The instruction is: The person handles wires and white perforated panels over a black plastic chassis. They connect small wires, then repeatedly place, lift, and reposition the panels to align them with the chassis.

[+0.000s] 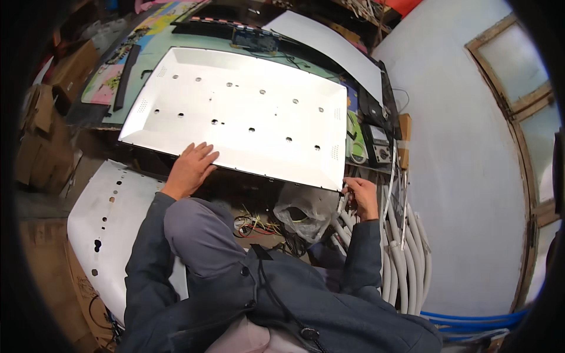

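A white perforated panel reaches away from your fingers, over the surface.
Your left hand lies on its near edge, fingers loosely spread and gripping nothing; your right hand bends its fingers at the near right corner, though whether they pinch it, the view doesn't clearly show. Below your right fingers stand pale tubes, with a clear plastic bag just to their left; a second holed panel lies below and left of your left fingers.
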Action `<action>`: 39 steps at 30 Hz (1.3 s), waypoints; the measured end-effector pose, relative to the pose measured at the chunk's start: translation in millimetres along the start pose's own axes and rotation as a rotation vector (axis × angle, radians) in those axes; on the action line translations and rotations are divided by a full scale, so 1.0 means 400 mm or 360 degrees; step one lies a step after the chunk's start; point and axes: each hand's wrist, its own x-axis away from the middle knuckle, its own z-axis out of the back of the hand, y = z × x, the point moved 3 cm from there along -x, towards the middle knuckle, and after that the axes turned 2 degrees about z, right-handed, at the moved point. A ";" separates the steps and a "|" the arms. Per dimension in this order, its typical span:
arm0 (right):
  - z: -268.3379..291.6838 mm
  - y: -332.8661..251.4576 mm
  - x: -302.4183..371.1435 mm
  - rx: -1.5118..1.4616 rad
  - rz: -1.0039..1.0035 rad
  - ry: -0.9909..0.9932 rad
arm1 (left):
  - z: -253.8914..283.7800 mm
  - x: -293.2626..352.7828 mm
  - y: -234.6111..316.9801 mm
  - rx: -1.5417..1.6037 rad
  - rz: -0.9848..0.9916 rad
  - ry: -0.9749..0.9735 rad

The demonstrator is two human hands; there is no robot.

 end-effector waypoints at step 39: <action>-0.004 0.058 -0.005 -0.0693 -0.0221 -0.0292 | 0.000 0.017 -0.021 -0.0098 0.0040 -0.0058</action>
